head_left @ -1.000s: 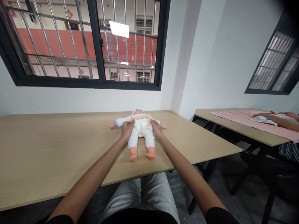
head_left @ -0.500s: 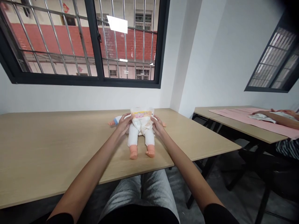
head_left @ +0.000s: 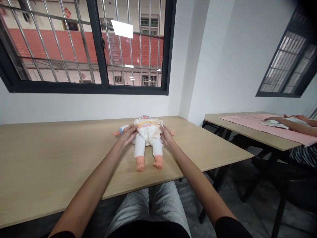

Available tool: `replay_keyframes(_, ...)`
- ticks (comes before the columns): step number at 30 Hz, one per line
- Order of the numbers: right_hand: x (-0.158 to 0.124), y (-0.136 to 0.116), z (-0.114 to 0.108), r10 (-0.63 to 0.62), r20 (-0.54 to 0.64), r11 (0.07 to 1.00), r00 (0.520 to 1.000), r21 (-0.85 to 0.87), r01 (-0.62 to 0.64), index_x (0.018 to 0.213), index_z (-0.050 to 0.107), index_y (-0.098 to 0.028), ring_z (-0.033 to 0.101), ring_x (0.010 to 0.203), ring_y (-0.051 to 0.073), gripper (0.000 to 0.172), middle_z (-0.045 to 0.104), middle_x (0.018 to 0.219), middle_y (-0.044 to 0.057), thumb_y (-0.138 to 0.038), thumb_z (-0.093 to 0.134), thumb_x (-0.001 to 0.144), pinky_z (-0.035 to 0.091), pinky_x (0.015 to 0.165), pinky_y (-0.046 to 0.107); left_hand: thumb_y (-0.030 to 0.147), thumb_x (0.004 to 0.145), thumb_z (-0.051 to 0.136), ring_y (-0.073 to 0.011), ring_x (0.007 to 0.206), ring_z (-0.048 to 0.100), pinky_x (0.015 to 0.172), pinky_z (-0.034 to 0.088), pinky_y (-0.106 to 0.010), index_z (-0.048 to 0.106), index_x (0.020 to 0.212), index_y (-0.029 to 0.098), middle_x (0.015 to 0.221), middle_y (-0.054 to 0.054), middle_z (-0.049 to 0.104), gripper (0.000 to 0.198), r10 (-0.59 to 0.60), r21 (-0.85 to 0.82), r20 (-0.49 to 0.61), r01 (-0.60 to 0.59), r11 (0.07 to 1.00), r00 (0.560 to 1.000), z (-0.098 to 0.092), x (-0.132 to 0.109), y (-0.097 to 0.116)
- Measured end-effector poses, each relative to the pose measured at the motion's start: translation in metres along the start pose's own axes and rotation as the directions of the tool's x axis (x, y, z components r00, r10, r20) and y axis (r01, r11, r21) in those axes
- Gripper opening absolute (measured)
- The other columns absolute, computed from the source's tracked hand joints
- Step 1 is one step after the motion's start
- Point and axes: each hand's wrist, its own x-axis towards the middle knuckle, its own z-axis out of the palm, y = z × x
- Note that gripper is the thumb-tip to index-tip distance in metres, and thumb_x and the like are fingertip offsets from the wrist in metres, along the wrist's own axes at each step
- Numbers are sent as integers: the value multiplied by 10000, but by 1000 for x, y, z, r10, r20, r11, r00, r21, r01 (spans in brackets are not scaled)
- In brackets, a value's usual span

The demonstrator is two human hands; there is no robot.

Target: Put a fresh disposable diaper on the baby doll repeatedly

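Observation:
A baby doll (head_left: pixel 140 148) in white clothes lies on its back on the wooden table, feet toward me. A white diaper (head_left: pixel 149 134) with a yellow and pink printed front band is drawn up between its legs over its belly. My left hand (head_left: pixel 129 133) has its fingers closed on the diaper's left upper edge. At the opposite edge, my right hand (head_left: pixel 167 134) grips the diaper between thumb and fingers. The doll's blue-cuffed arm reaches out past my left hand. Its head shows only partly behind the diaper.
The table (head_left: pixel 61 158) runs along the wall under a barred window (head_left: pixel 131 49). To the right, another table (head_left: pixel 272 142) bears a pink mat (head_left: pixel 247 122), where another person's arms (head_left: pixel 297 125) rest by white cloth. A dark chair (head_left: pixel 284 185) stands below it.
The diaper's front has come down flatter over the doll's belly, and the top of the doll's head now shows behind it. Both hands have kept hold at the sides.

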Motion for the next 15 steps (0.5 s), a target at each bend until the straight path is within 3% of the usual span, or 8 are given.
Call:
replay_keyframes(5,1,1,-1,-5,39,998,999,-64,7,936,526,-203,614,708,146,432,651,809,-10,-327,739,581,500,654,270,235,580,792,-219,888,636,757,534,-313,634,934,193,918,-63,688,390,-41,58,14,40,998,999,-6,1,1)
replay_keyframes(11,-1,4,-3,13,-94,971,995,-237,-35,956,520,-200,607,680,142,444,645,771,-16,-245,699,553,480,615,249,318,524,819,-170,758,629,660,499,-275,587,994,185,856,-33,677,541,27,207,-115,-2,978,993,-2,-8,4)
replay_keyframes(15,3,10,-6,52,-124,960,991,-267,-84,921,528,-181,568,613,123,431,612,685,-30,-259,700,533,444,568,225,412,510,812,-195,810,627,680,481,-281,616,957,172,929,-72,682,544,21,315,-77,5,949,997,-5,-11,0)
